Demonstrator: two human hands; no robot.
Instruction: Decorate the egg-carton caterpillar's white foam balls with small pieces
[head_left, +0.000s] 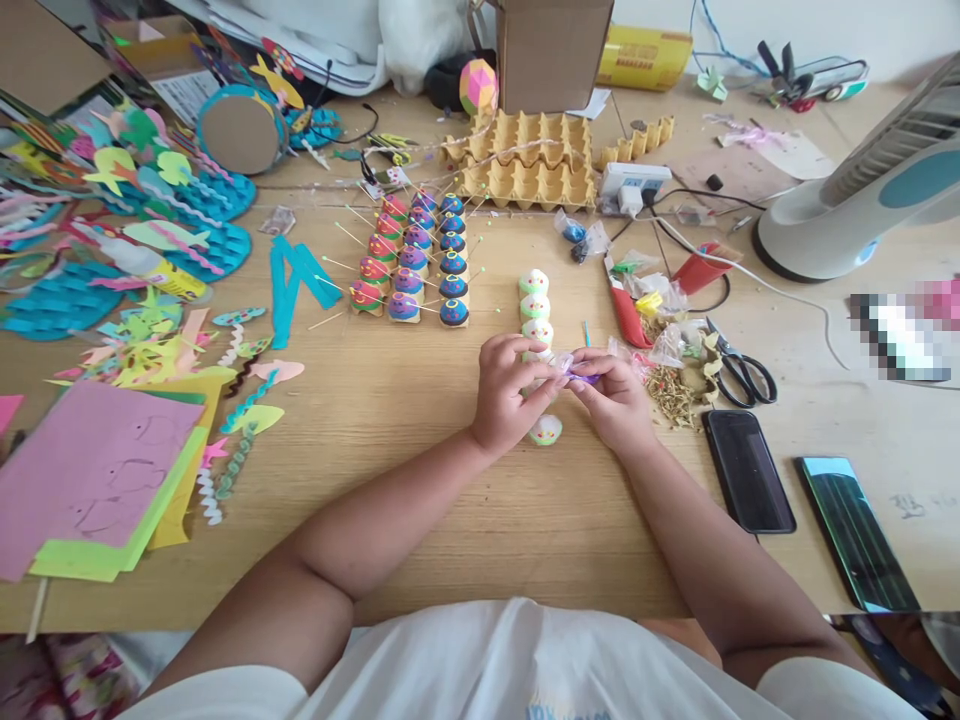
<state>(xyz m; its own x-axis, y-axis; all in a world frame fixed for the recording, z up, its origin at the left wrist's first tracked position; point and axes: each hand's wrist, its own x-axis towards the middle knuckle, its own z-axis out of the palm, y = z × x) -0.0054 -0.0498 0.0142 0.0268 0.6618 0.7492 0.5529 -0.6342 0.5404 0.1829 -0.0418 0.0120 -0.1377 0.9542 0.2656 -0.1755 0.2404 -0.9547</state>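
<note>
My left hand and my right hand meet over the middle of the table, fingers pinched on a small clear plastic packet with something purple in it, probably clay. Below and behind my hands runs a column of white-and-green rounded pieces with small coloured dots. The nearest white piece sits just under my fingers; others in the column are partly hidden by my left hand. Farther left stand rows of decorated egg-cup pieces, red, purple and blue, with thin sticks poking out.
Scissors, a red-handled cutter, clay packets and yellowish scraps lie right of my hands. Two phones rest nearer me. Egg cartons, a power strip and a fan stand behind; coloured paper lies left.
</note>
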